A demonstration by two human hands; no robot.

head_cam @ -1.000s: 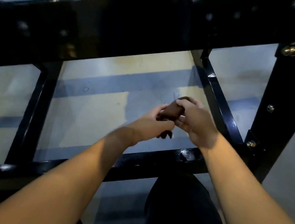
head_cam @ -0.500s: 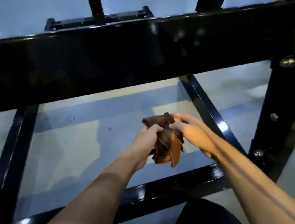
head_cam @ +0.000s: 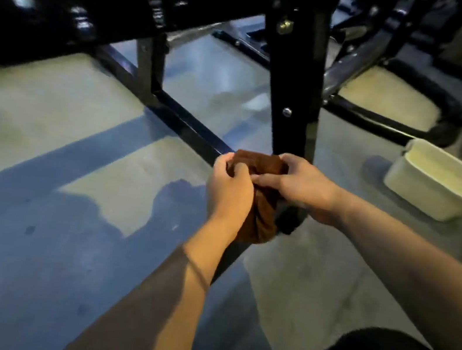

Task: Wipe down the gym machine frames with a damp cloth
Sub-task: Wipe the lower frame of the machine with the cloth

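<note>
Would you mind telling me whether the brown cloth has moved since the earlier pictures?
Yes. The brown cloth, held in both hands, has shifted right, from over the open floor inside the frame to the foot of the black upright post.

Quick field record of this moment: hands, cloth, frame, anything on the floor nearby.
left hand: grips the cloth
right hand: grips the cloth from the other side
cloth: brown, bunched, hanging below both hands, in front of the post's foot
post: black upright, bolted, part of the gym frame
tub: white, on the floor right of the post; contents unclear
wiping: cloth contact with frame cannot be told
</note>
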